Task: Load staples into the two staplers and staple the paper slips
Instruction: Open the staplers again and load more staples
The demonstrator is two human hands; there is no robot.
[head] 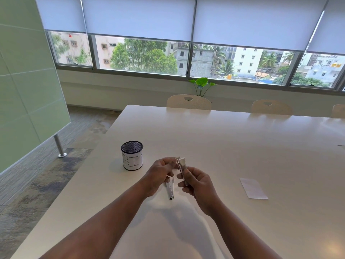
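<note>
Both hands are raised over the white table [233,146]. My left hand [160,174] grips a small white stapler [170,189] that hangs downward, its metal end pointing at the table. My right hand [197,186] pinches a silvery strip of staples [182,170] held upright, close beside the left fingertips. Whether the strip touches the stapler I cannot tell. A white paper slip [253,187] lies flat on the table to the right of my hands. A second stapler is not in view.
A black mesh cup [132,155] wrapped in paper marked "BIN" stands left of my hands. White chairs [189,102] line the table's far edge, with a green plant [202,85] behind. The table's left edge drops to carpet.
</note>
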